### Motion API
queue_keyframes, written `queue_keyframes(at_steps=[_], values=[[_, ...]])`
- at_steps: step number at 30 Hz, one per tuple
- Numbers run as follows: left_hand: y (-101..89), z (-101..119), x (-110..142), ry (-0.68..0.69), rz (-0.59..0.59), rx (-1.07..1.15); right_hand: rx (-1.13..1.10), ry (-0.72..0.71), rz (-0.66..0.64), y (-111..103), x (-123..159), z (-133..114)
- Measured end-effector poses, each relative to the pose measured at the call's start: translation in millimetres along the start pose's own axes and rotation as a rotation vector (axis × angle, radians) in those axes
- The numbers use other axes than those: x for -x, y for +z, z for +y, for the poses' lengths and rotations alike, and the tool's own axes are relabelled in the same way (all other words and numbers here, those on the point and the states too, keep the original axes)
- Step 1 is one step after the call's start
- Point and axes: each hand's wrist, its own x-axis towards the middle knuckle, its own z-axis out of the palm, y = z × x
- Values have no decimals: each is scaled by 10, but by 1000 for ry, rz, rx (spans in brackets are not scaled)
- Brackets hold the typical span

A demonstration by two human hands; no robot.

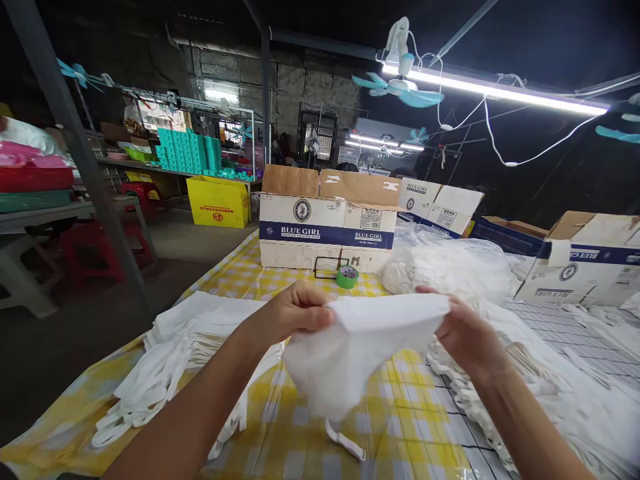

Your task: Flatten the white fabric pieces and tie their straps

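the fingers of both hands [300, 312] [467, 333] pinch the white cloth's [367, 333] upper corners, seemingly to keep it stretched flat.

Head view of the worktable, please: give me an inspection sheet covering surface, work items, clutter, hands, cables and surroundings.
Surface: yellow-and-white checked cover, creased in places; dark-lined cover at the right.
Work items: white fabric piece held up, a strap dangling; white pile at left, white pile at right.
Clutter: green tape roll by the large open carton; filled clear plastic bag beside it.
Hands: left hand and right hand grip the fabric's upper corners.
Cables: white cable loops below the overhead tube light.
Surroundings: fan overhead; yellow box and red stools beyond, at left.
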Motion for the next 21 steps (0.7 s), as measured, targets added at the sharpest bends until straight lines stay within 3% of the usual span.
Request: queue_keyframes(at_steps=[2, 6, 9, 11, 13, 16, 19, 21], values=[[94, 81, -17, -60, -64, -134, 94, 26, 2, -19, -52, 33], [299, 142, -117, -39, -80, -349, 462, 47, -167, 141, -89, -6], [447, 66, -244, 22, -97, -473, 294, -3, -290, 361, -55, -107], [505, 0, -316, 59, -51, -518, 195, 29, -430, 470, -47, -163], [511, -52, -349, 54, 11, -484, 153, 103, -489, 507, -61, -192], [433, -117, -310, -64, -44, -271, 96, 170, -438, 434, -86, -218], [292, -232, -205, -186, -206, -103, -38, 97, -343, 303, -77, -283], [181, -342, -133, -224, -250, -86, -169, 41, -253, 215, -59, -343]])
